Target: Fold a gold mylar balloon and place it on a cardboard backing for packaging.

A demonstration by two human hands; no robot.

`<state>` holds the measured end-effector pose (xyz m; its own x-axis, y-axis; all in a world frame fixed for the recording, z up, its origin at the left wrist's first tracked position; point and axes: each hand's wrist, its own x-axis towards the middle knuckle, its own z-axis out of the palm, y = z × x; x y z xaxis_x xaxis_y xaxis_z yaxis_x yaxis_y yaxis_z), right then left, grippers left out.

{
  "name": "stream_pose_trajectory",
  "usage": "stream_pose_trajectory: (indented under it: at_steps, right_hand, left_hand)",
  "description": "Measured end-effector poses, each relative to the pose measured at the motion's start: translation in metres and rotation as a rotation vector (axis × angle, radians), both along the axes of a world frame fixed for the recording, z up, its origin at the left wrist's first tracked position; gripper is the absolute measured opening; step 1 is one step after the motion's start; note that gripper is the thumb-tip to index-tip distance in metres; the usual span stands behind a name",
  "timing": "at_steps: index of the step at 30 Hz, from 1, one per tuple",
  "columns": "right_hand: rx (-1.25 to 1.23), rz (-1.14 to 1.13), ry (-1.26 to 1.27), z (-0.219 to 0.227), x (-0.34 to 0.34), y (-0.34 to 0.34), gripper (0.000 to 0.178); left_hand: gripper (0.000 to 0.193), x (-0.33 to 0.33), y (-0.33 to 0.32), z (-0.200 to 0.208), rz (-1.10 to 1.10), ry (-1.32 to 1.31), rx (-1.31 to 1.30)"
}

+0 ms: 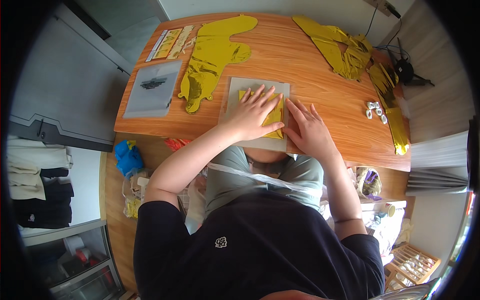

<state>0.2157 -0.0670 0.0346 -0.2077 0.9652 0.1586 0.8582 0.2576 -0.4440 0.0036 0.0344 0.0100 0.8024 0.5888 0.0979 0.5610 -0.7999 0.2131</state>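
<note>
A folded gold foil sheet (274, 131) lies on a clear plastic bag (235, 92) near the table's front edge. My left hand (251, 116) rests flat over the foil with its fingers spread. Just to the right, my right hand (311, 129) lies palm down along the bag's right edge, fingers stretched out. Neither hand grips anything. Left of the bag a large flat gold foil balloon (210, 55) is spread out. Part of the folded foil is hidden under my left hand.
A stack of clear plastic bags (131, 102) and some printed strips (167, 44) lie at the table's left. Crumpled gold foil balloons (345, 55) spread along the back right and right edge. Small white rolls (376, 111) sit near them. A black router (404, 69) stands beyond.
</note>
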Motion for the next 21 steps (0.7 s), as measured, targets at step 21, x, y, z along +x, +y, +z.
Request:
stream_pose_trajectory:
  at_steps: [21]
  right_hand:
    - [-0.085,0.065,0.005,-0.004,0.035,-0.014,0.076]
  left_hand:
    - [0.033,-0.107,-0.111,-0.032,0.696,-0.926,-1.573]
